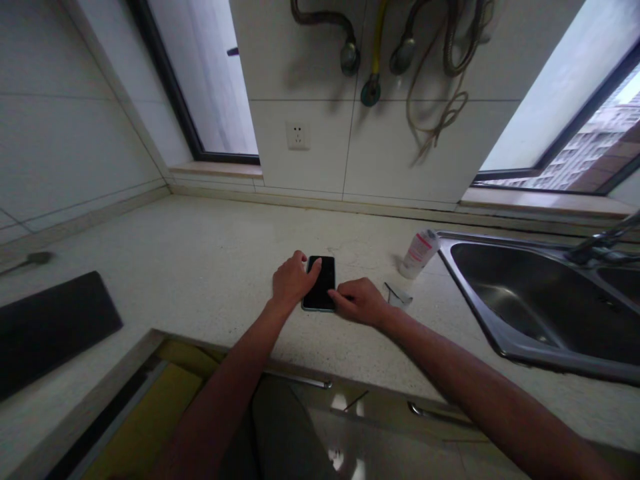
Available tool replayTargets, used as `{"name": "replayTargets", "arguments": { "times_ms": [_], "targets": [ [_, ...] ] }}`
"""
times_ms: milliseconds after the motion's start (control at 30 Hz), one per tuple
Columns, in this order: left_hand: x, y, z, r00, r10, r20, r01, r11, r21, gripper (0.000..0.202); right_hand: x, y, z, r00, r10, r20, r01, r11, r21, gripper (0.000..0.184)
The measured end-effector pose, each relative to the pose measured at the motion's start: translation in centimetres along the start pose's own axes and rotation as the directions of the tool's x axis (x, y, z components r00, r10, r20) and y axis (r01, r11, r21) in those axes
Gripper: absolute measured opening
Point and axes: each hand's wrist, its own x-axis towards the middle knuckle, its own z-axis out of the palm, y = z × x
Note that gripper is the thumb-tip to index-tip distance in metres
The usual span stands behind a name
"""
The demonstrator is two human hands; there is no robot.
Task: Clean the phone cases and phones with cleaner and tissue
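A smartphone (323, 285) with a dark screen lies on the pale countertop, its long side pointing away from me. My left hand (293, 280) grips its left edge, the thumb resting over the upper part of the screen. At the lower right edge, my right hand (359, 300) has its fingers curled in and its thumb on the phone's border; the fingertips are partly hidden. Just right of that hand lies a small, crumpled, clear-looking wrapper (399, 295). Behind the wrapper, a whitish bottle or tube with pink print (420, 253) leans at an angle beside the sink.
A steel sink (470, 313) with a faucet (607, 243) is set into the counter at right. On the left lie a black flat panel (55, 327) and a dark-headed utensil (39, 258). Hoses and pipe valves (371, 90) hang on the tiled wall above a socket (298, 136).
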Motion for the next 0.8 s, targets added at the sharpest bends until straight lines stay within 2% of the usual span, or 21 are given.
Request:
{"name": "replayTargets", "arguments": {
  "times_ms": [33,100,233,333,500,667,800],
  "targets": [
    [-0.2,0.5,0.2,1.0,0.004,0.027,-0.004,1.0,0.014,0.047,0.0,-0.2,0.5,0.996,-0.052,0.067,0.053,0.999,-0.001,0.048],
    [-0.4,1.4,0.7,0.998,-0.001,0.065,-0.003,0.998,0.064,0.058,0.1,-0.3,1.1,0.992,-0.072,0.108,0.071,0.997,0.006,0.049],
    [-0.4,2.5,1.7,0.994,-0.015,0.105,-0.004,0.984,0.177,0.08,0.4,0.0,1.3,0.998,0.056,-0.003,-0.055,0.996,0.067,0.051],
    [-0.4,3.3,2.0,0.99,-0.01,0.143,-0.024,0.971,0.239,0.088,0.5,0.1,1.1,0.996,0.08,-0.034,-0.076,0.992,0.099,0.051],
    [-0.5,3.9,1.8,0.985,0.016,0.172,-0.053,0.976,0.213,0.084,0.4,-0.2,1.0,0.997,0.055,-0.047,-0.05,0.992,0.113,0.05],
    [-0.4,3.0,1.8,0.983,0.096,0.156,-0.12,0.982,0.148,0.072,0.2,-0.3,1.0,0.997,0.06,-0.054,-0.055,0.994,0.09,0.052],
    [-0.5,2.5,1.6,0.989,0.1,0.109,-0.108,0.992,0.068,0.063,0.1,-0.3,1.1,0.998,0.043,-0.05,-0.039,0.996,0.077,0.052]
  ]
}}
